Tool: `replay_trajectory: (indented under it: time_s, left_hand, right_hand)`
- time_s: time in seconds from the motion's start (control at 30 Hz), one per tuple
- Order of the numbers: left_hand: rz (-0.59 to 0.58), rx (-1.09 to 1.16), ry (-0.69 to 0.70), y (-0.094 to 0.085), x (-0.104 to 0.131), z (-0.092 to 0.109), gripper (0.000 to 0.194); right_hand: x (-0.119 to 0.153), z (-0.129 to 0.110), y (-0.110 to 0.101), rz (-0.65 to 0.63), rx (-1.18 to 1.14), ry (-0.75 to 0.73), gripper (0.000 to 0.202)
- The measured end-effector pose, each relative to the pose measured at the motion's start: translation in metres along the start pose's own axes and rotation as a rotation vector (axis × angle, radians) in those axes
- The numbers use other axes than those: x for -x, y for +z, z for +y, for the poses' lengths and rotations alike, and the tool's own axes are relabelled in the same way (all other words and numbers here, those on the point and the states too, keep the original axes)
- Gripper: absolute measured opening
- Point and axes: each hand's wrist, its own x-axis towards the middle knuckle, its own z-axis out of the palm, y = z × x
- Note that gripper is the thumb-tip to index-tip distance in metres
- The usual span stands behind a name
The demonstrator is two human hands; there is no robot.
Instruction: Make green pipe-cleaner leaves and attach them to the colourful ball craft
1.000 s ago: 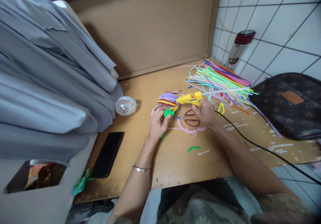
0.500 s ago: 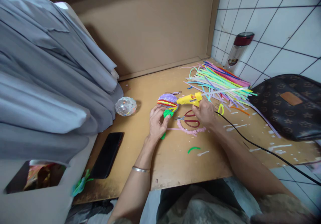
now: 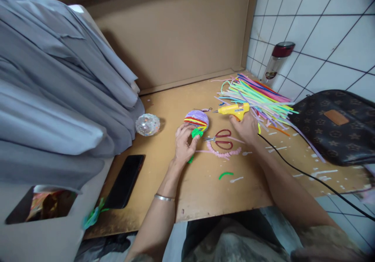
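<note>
My left hand (image 3: 185,141) is closed around the near left side of a ball (image 3: 197,118) wrapped in purple, red and yellow pipe cleaners. A green fuzzy piece (image 3: 197,133) shows by my thumb at the ball's lower edge. Right of the ball, my right hand (image 3: 245,127) grips a yellow hot glue gun (image 3: 233,110), its nozzle pointing left and apart from the ball. A clear glue stick sticks out of its back. Between the hands lie red-handled scissors (image 3: 223,140) and a curved pink fuzzy strip (image 3: 224,153).
Many coloured pipe cleaners (image 3: 258,94) lie at the back right, near a bottle (image 3: 275,64) and a dark bag (image 3: 336,127). A clear ball (image 3: 147,124) and a phone (image 3: 125,181) are on the left. The black cord (image 3: 307,173) runs right. A green piece (image 3: 225,175) lies in front.
My right hand has drawn the glue gun away from the ball, to the right and slightly back. My left hand stays on the ball.
</note>
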Motion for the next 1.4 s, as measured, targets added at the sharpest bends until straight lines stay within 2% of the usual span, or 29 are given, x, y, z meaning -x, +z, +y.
replay_trajectory:
  time_s: [0.17,0.3,0.4,0.47,0.53,0.6,0.7,0.8,0.83,0.9,1.0,1.07,1.13,1.2,1.27,1.33,1.4]
  left_hand:
    - [0.019,0.051,-0.046,0.001,0.001,-0.001,0.029]
    - [0.03,0.109,-0.103,0.002,0.001,-0.001,0.031]
    - [0.049,0.119,-0.124,0.001,0.001,0.001,0.034]
    - [0.071,0.111,-0.116,0.0,0.001,0.003,0.035]
    - [0.092,0.096,-0.098,-0.002,0.0,0.006,0.035]
    - [0.094,0.076,-0.077,-0.003,-0.002,0.01,0.035]
    - [0.064,0.049,-0.022,-0.006,-0.009,0.019,0.035]
    - [0.023,0.039,0.047,-0.009,-0.021,0.027,0.038]
    - [0.023,0.03,0.055,-0.01,-0.026,0.028,0.04]
    - [0.045,0.014,0.053,-0.012,-0.033,0.028,0.043]
    - [0.139,0.017,-0.003,-0.008,-0.039,0.017,0.046]
    - [0.194,0.046,-0.064,-0.001,-0.039,0.003,0.064]
    - [0.149,0.044,-0.077,0.009,-0.038,-0.012,0.087]
    - [0.042,0.022,-0.087,0.018,-0.035,-0.024,0.093]
    - [-0.021,0.037,-0.096,0.027,-0.032,-0.032,0.09]
    - [-0.015,0.096,-0.128,0.034,-0.029,-0.036,0.085]
    - [0.039,0.17,-0.189,0.039,-0.026,-0.037,0.085]
  right_hand:
    - [-0.015,0.038,0.004,-0.004,0.091,-0.021,0.043]
    - [-0.018,0.042,-0.004,0.044,0.231,-0.104,0.037]
    - [-0.012,0.025,-0.012,0.047,0.226,-0.172,0.032]
    - [-0.004,0.009,-0.015,0.012,0.091,-0.263,0.028]
    - [0.006,-0.008,-0.015,-0.099,-0.139,-0.389,0.027]
    - [0.016,-0.025,-0.015,-0.273,-0.377,-0.49,0.032]
    - [0.024,-0.052,-0.02,-0.472,-0.592,-0.571,0.043]
    - [0.02,-0.078,-0.027,-0.587,-0.637,-0.695,0.023]
    - [0.017,-0.085,-0.029,-0.583,-0.634,-0.706,0.018]
    - [0.009,-0.095,-0.028,-0.53,-0.64,-0.669,0.013]
    - [-0.003,-0.097,-0.018,-0.393,-0.759,-0.451,0.01]
    - [-0.009,-0.092,-0.007,-0.297,-0.85,-0.301,0.011]
    - [-0.01,-0.084,0.004,-0.227,-0.882,-0.238,0.012]
    - [-0.009,-0.077,0.014,-0.209,-0.936,-0.194,0.015]
    - [-0.006,-0.074,0.021,-0.233,-0.988,-0.161,0.019]
    - [-0.001,-0.073,0.027,-0.264,-1.004,-0.126,0.021]
    - [0.004,-0.074,0.03,-0.271,-1.008,-0.088,0.023]
